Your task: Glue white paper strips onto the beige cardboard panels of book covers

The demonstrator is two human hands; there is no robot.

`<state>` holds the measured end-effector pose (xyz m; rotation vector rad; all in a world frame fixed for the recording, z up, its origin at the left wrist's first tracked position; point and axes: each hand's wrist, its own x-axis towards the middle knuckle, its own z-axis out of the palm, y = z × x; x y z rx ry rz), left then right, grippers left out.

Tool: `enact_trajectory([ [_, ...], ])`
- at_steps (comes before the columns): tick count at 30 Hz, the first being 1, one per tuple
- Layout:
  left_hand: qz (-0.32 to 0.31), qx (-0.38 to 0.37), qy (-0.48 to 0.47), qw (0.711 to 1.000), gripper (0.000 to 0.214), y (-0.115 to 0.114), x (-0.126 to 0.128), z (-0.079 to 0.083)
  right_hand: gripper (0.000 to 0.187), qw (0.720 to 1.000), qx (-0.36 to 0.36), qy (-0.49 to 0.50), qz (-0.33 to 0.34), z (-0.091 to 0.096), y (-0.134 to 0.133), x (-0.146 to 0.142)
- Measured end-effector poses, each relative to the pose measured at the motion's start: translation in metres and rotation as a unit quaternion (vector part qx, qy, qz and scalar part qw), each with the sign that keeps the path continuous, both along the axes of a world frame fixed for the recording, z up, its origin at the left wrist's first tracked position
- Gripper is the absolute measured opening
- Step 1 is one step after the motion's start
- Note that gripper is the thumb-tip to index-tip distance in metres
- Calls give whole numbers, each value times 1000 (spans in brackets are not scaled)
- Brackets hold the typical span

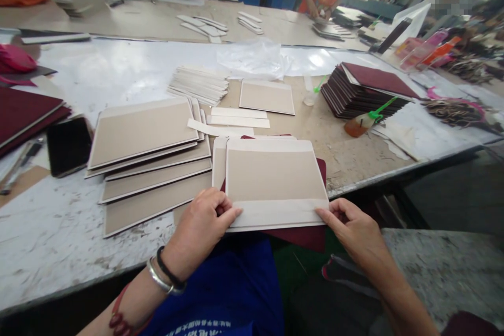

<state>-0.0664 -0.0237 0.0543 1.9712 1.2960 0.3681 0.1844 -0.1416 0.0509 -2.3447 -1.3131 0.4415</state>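
A tan cardboard panel with white paper borders [275,176] lies at the table's near edge on a dark red cover sheet [303,235]. My left hand [202,220] pinches the panel's lower left corner, fingers closed on it. My right hand [354,226] pinches the lower right corner in the same way. Both hands hold the white strip along the panel's near edge. A second similar panel [219,160] peeks out under the left side.
A fanned pile of tan panels [149,163] lies left of my hands, beside a black phone [69,144]. White strips [236,118], a single panel [268,97], a stack of dark red covers [362,92] and a glue bottle [364,121] sit further back. Other people work at the far side.
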Motion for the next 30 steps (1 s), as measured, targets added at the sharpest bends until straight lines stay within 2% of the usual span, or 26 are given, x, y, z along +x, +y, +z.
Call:
enact_trajectory([
  [9,-10,23,-7,1000,31,1,-3,-8,25,999,34,10,15,0,0,-1],
  [19,-8,-3,22,1000,34,3,0,-5,22,999,29,27,19,1,-1,-1],
  [30,-9,46,3,999,35,2,-1,-15,23,999,23,27,23,5,0,-3],
])
